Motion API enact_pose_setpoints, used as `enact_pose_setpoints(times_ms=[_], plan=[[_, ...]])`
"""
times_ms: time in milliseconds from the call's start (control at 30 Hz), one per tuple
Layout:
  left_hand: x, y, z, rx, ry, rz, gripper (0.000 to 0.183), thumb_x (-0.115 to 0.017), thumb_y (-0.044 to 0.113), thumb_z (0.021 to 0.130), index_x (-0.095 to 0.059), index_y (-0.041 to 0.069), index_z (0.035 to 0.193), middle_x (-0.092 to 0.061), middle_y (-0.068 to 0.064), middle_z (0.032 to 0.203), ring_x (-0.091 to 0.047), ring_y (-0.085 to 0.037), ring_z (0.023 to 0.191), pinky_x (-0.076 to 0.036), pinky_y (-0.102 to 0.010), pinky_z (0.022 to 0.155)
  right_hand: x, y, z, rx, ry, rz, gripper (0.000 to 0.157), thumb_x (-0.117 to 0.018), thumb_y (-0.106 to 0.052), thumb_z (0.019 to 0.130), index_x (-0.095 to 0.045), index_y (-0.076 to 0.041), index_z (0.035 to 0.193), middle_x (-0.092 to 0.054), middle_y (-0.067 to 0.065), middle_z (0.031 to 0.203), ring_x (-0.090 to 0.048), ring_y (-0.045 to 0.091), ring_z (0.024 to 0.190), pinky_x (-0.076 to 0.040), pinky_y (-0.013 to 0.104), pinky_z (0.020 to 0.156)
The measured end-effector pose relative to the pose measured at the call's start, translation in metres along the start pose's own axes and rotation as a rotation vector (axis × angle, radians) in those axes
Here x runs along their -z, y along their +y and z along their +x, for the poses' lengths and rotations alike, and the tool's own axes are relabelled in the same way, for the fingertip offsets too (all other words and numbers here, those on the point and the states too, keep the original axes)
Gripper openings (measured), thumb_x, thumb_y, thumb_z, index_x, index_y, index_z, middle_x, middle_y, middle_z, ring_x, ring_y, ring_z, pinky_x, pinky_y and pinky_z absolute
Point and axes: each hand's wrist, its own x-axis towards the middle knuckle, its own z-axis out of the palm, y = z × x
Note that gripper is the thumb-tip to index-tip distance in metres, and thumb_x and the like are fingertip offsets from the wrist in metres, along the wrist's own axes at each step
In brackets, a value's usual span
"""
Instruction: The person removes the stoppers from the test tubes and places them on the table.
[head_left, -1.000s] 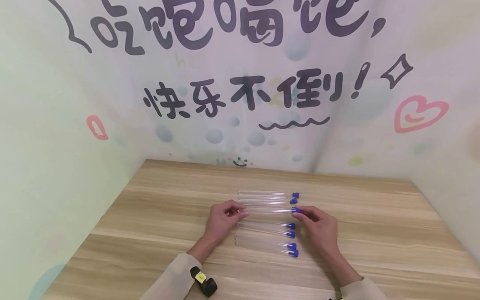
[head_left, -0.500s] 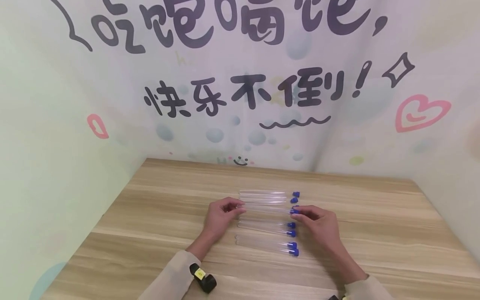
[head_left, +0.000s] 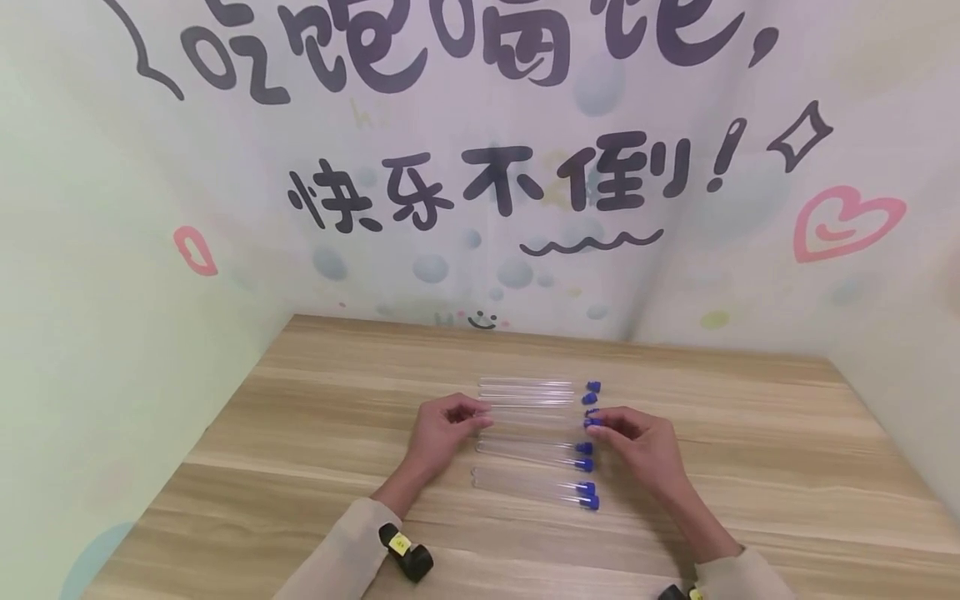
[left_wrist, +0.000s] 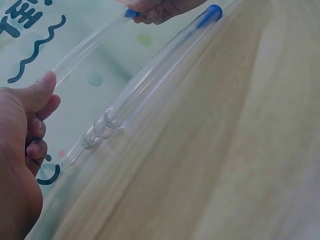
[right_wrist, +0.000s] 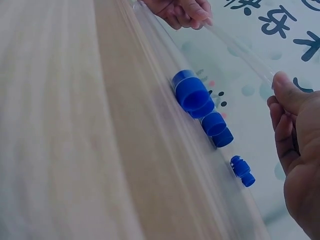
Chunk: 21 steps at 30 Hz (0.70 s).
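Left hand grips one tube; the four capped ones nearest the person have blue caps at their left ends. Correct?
Wrong end: the blue caps on the four capped tubes sit at their right ends, per the head view. The left hand does grip one tube.

Clock centred on the held tube (head_left: 536, 419), 12 toward the back wall (head_left: 480, 287). Both ends blocked: left hand (head_left: 444, 433) at 9, right hand (head_left: 647, 446) at 3 on the blue cap (head_left: 593, 423). Loose tubes (head_left: 527, 394) lie just beyond at 12, loose caps (head_left: 593, 387) at 2. Past them, a strip of open worktop (head_left: 300, 417) up to the wall. At 6, two pairs of capped tubes (head_left: 536, 492), slim gap between pairs; nearer still, passage between forearms at 4 and 8. Wrist camera (head_left: 416, 564) juts in between 7 and 8. Widest room: outward of the hands, 9–10 and 2–3. Wrist views: air gap under held tube.
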Motion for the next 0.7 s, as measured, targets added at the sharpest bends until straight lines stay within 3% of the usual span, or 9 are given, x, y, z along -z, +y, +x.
enact_pose_setpoints(times_ms=[200,333,567,700], plan=[[-0.002,0.001,0.0,-0.012,0.003,0.016,0.013,-0.079,0.019,0.078,-0.075,0.017,0.09,-0.07,0.01,0.084,-0.055,-0.013,0.066,-0.044,-0.022,0.056,0.003,0.001,0.002,0.019,-0.01,-0.036,0.019,-0.075,-0.027,0.083,-0.073,-0.014,0.097,-0.07,-0.006,0.085,-0.062,0.012,0.074,-0.05,0.02,0.065],[-0.003,0.0,0.001,-0.002,0.043,0.031,0.012,-0.079,0.019,0.079,-0.075,0.014,0.089,-0.068,0.01,0.079,-0.053,-0.012,0.064,-0.043,-0.022,0.055,0.009,0.007,0.005,0.001,0.006,-0.118,0.02,-0.073,-0.031,0.085,-0.073,-0.015,0.098,-0.07,-0.006,0.087,-0.061,0.011,0.076,-0.048,0.02,0.066],[-0.002,0.001,0.001,-0.003,0.052,0.06,0.01,-0.079,0.016,0.079,-0.075,0.019,0.088,-0.066,0.009,0.074,-0.052,-0.012,0.062,-0.042,-0.022,0.053,0.018,0.019,0.007,-0.063,0.012,-0.185,0.029,-0.072,-0.04,0.084,-0.073,-0.016,0.101,-0.071,-0.003,0.095,-0.063,0.014,0.086,-0.049,0.018,0.073],[-0.001,0.0,0.002,0.045,0.043,0.079,0.01,-0.079,0.016,0.079,-0.074,0.019,0.088,-0.066,0.009,0.075,-0.054,-0.013,0.065,-0.044,-0.023,0.056,0.018,0.021,0.008,-0.057,0.005,-0.205,0.027,-0.072,-0.039,0.084,-0.074,-0.018,0.102,-0.071,-0.004,0.097,-0.063,0.013,0.09,-0.049,0.02,0.074]])
